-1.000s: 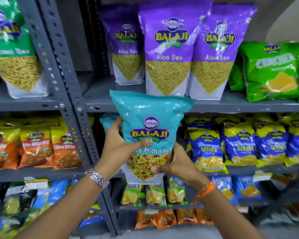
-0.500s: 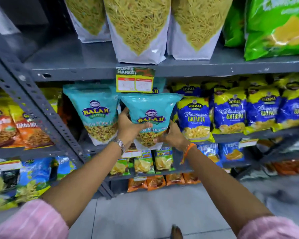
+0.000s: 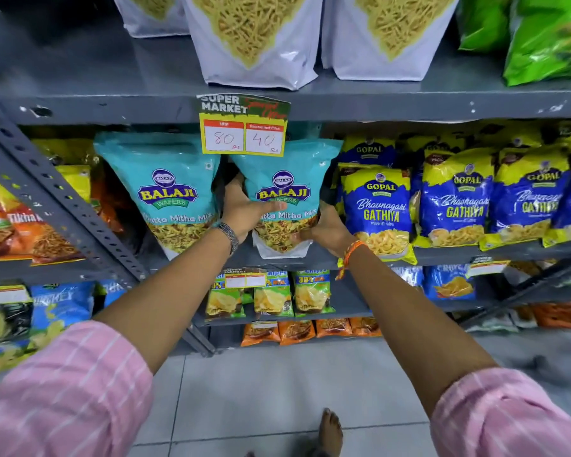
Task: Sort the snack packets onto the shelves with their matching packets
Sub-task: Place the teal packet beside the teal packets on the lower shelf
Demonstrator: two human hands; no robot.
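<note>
A teal Balaji Khatta Mitha Mix packet stands upright on the middle grey shelf, its top tucked under the shelf above. My left hand grips its left side with the thumb across the front. My right hand holds its lower right corner. A matching teal packet stands just to its left on the same shelf. Blue and yellow Gopal Gathiya packets stand close on the right.
A price tag hangs from the upper shelf's edge, overlapping the held packet's top. A slanted grey upright runs at the left, orange packets beyond it. Smaller packets fill lower shelves. A bare foot stands on the tiled floor.
Both hands have carried the teal packet down from in front of the upper shelf and into the middle shelf, beside the matching teal packet. The view has come closer to the shelf.
</note>
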